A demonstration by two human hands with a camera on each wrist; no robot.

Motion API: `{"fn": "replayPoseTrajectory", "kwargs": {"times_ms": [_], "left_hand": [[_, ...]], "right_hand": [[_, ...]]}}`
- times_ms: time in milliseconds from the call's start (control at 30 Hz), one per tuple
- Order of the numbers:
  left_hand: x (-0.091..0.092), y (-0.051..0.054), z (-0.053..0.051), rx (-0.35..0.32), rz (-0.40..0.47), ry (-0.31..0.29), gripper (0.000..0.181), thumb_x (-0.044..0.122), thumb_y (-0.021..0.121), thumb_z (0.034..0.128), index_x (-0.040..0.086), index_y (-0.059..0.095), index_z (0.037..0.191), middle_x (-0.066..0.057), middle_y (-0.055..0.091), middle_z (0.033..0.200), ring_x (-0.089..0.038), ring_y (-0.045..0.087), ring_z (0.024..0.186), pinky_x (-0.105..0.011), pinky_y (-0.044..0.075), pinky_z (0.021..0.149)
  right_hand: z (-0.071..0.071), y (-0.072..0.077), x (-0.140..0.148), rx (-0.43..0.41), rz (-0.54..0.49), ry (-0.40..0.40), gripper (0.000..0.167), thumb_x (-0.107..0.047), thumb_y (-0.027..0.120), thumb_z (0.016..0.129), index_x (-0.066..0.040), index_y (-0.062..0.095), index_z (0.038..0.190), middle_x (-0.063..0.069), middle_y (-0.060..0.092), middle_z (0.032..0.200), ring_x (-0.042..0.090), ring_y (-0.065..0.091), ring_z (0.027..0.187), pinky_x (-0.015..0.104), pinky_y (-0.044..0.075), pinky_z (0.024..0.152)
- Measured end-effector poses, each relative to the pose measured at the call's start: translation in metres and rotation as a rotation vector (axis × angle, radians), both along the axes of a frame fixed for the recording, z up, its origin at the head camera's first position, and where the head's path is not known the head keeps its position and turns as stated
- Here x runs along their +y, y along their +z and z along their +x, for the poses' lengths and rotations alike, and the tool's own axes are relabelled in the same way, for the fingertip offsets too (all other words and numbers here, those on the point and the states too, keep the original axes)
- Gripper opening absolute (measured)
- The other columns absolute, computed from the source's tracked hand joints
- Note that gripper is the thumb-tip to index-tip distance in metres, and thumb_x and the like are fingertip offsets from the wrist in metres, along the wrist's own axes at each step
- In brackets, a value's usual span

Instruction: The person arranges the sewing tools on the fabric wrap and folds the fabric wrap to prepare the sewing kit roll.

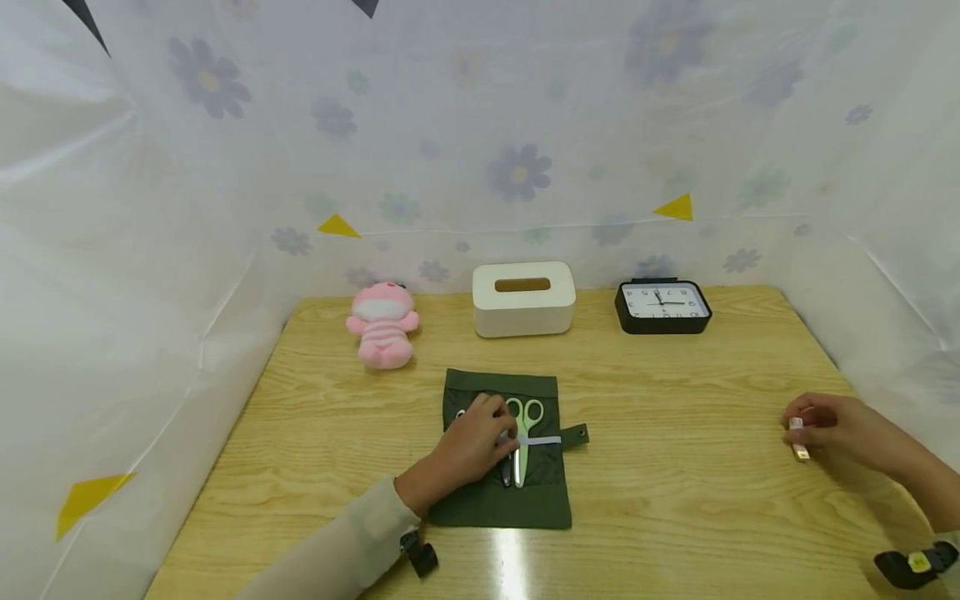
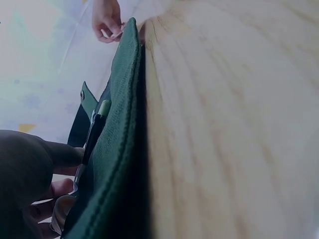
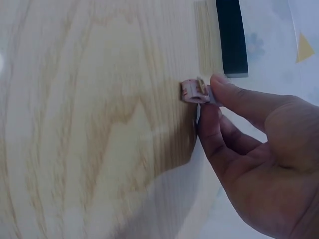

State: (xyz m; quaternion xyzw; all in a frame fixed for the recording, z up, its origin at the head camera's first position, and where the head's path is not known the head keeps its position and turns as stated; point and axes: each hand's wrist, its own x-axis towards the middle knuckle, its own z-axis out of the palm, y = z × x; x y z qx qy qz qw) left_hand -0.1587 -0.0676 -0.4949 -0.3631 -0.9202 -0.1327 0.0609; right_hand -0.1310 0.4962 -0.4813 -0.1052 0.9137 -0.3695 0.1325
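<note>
A dark green fabric pouch (image 1: pixel 510 508) lies unfolded on the table. Light green scissors (image 1: pixel 522 417) sit under its pale band, beside slim tools with dark and silver parts. My left hand (image 1: pixel 472 442) is over the pouch, fingers bent among these tools. In the left wrist view, a fingertip touches a dark-handled tool (image 2: pixel 93 132); whether the fingers pinch it is hidden. Far to the right, my right hand (image 1: pixel 847 429) pinches a small pink-and-white piece with a gold-coloured end (image 1: pixel 800 450). Thumb and finger hold this patterned piece (image 3: pixel 193 91) just off the tabletop in the right wrist view.
Along the back edge stand a pink plush toy (image 1: pixel 384 329), a white tissue box (image 1: pixel 523 321) and a black-framed clock (image 1: pixel 663 307). White flower-patterned sheeting (image 1: pixel 420 133) encloses the wooden table (image 1: pixel 675 500). A snap tab (image 1: pixel 575 435) sticks out from the pouch's right side.
</note>
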Motion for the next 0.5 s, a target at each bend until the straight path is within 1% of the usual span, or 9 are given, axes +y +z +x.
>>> {"fn": "replayPoseTrajectory", "kwargs": {"times_ms": [100, 200, 333, 433, 500], "left_hand": [[0.0, 0.001, 0.0, -0.003, -0.011, 0.005, 0.014, 0.037, 0.076, 0.0954, 0.023, 0.074, 0.098, 0.002, 0.059, 0.108, -0.015, 0.053, 0.1, -0.028, 0.052, 0.076], [0.001, 0.002, -0.001, 0.002, -0.031, 0.004, 0.019, 0.037, 0.076, 0.0952, 0.023, 0.073, 0.107, 0.002, 0.06, 0.108, -0.016, 0.055, 0.099, -0.031, 0.053, 0.077], [0.005, 0.005, 0.0, -0.001, -0.056, -0.005, 0.026, 0.038, 0.075, 0.0962, 0.025, 0.072, 0.118, 0.002, 0.061, 0.109, -0.018, 0.056, 0.101, -0.037, 0.052, 0.08], [0.01, 0.007, 0.002, 0.003, -0.072, -0.016, 0.025, 0.04, 0.072, 0.0977, 0.026, 0.074, 0.118, 0.001, 0.061, 0.112, -0.019, 0.055, 0.104, -0.039, 0.051, 0.084], [0.013, 0.008, 0.002, 0.008, -0.075, -0.025, 0.025, 0.042, 0.071, 0.0983, 0.026, 0.075, 0.117, 0.001, 0.061, 0.113, -0.019, 0.054, 0.105, -0.04, 0.05, 0.085]], "right_hand": [[-0.004, -0.003, -0.006, -0.026, -0.098, 0.005, 0.024, -0.006, 0.064, 0.102, 0.01, 0.059, 0.119, 0.001, 0.075, 0.099, 0.008, 0.072, 0.086, 0.028, 0.058, 0.068], [-0.009, -0.005, -0.018, -0.041, -0.138, 0.002, 0.027, -0.008, 0.064, 0.103, 0.01, 0.057, 0.122, 0.0, 0.076, 0.1, 0.01, 0.072, 0.087, 0.028, 0.059, 0.07], [-0.016, -0.004, -0.042, -0.027, -0.17, 0.02, 0.028, -0.008, 0.064, 0.102, 0.01, 0.059, 0.124, 0.005, 0.075, 0.102, 0.01, 0.072, 0.088, 0.03, 0.06, 0.071], [-0.021, -0.003, -0.062, -0.028, -0.211, 0.033, 0.03, -0.008, 0.065, 0.102, 0.01, 0.058, 0.124, 0.009, 0.074, 0.103, 0.011, 0.072, 0.086, 0.032, 0.061, 0.07], [-0.025, -0.002, -0.076, -0.043, -0.245, 0.033, 0.031, -0.009, 0.065, 0.102, 0.011, 0.057, 0.125, 0.013, 0.073, 0.103, 0.014, 0.073, 0.085, 0.034, 0.062, 0.071]]}}
